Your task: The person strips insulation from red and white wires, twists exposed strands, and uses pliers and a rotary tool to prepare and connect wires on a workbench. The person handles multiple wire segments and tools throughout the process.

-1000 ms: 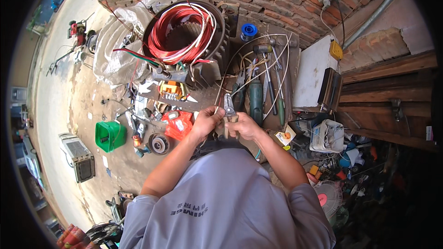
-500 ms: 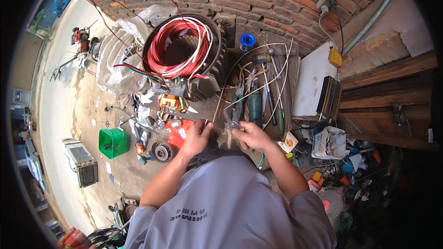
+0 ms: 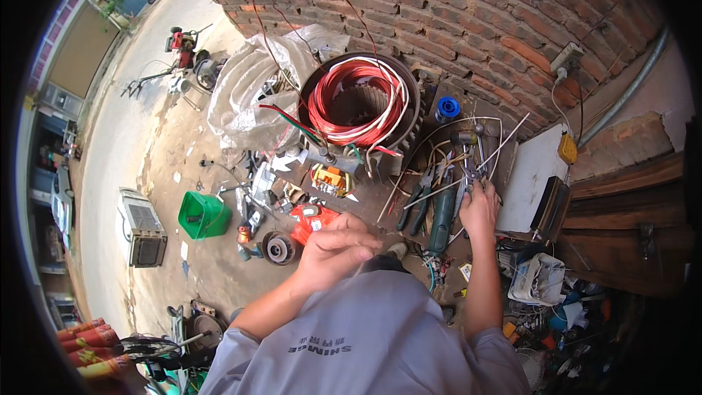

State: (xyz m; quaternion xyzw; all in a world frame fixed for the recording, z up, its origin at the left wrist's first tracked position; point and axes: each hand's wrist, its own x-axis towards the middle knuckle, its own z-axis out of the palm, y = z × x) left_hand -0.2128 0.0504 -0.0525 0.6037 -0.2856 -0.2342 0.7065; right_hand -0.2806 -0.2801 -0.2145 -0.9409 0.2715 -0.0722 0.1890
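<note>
My right hand reaches over the hand tools at the right of the bench and is closed around a pair of pliers, whose jaws point away from me. My left hand is in front of my chest, thumb and fingers pinched together; anything between them is too small to name. Beyond the hands stands a ribbed motor housing with coils of red and white wire on top. A green-bodied power tool lies just left of my right hand, beside dark-handled pliers.
A blue spool stands by the brick wall. Left of my left hand are a red plastic bag, a round metal part and a green bucket. A white box stands at the right, and orange-yellow wire coils lie near the housing.
My right hand has moved away from my left, out to the right over the tools, with the pliers. My left hand has drawn closer to my chest. The view has shifted.
</note>
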